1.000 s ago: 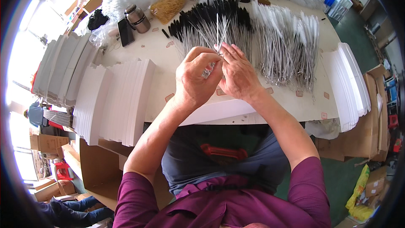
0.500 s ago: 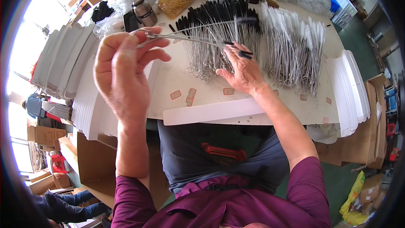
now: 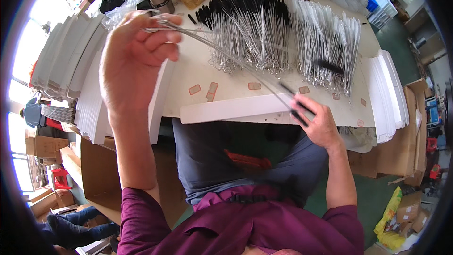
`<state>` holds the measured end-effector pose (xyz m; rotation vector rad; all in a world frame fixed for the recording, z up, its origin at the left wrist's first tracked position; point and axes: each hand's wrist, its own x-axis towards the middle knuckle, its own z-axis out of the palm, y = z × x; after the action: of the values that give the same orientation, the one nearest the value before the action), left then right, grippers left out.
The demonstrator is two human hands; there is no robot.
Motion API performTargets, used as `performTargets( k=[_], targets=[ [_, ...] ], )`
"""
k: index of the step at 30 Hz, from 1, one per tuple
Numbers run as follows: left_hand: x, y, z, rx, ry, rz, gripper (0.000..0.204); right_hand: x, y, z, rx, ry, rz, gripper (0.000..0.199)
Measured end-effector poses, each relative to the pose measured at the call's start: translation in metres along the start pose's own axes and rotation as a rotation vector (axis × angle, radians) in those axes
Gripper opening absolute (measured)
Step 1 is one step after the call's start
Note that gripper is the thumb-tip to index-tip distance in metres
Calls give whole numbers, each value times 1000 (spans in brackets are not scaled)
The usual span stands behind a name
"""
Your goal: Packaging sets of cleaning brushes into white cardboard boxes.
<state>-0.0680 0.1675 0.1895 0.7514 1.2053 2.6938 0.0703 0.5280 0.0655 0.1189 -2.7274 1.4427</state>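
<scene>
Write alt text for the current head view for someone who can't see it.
A person's left hand holds several thin wire-stemmed brushes by one end, with the right hand at their black tips, over a pale table. Behind lie bunches of black-tipped brushes and white-tipped brushes; white stacks stand at both sides.

- Workshop, light-manufacturing type
- Worktable [image 3: 226,85] loaded with black-tipped wire brushes [image 3: 245,12] and white-tipped wire brushes [image 3: 325,33], bulk quantities
- White strips [image 3: 389,97] stacked both ends
- Cardboard boxes [image 3: 49,147] around, green floor [image 3: 337,186]
- Another person [image 3: 82,229] lower left
</scene>
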Motion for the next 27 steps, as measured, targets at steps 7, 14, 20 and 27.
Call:
performTargets(
  k=[7,14,20,27],
  targets=[
    [-2,-54,33,209,-36,-286,17,-49,22,-51,113,293,206,37],
    [-15,-93,71,260,-219,-511,19,-10,-46,-7,514,-90,-96,45],
    [-14,-104,64,490,-268,-462,17,0,-36,55,778,-138,20,33],
    [-22,-105,52,574,-177,-443,12,-10,-32,61,474,156,-24,25]
  ],
)
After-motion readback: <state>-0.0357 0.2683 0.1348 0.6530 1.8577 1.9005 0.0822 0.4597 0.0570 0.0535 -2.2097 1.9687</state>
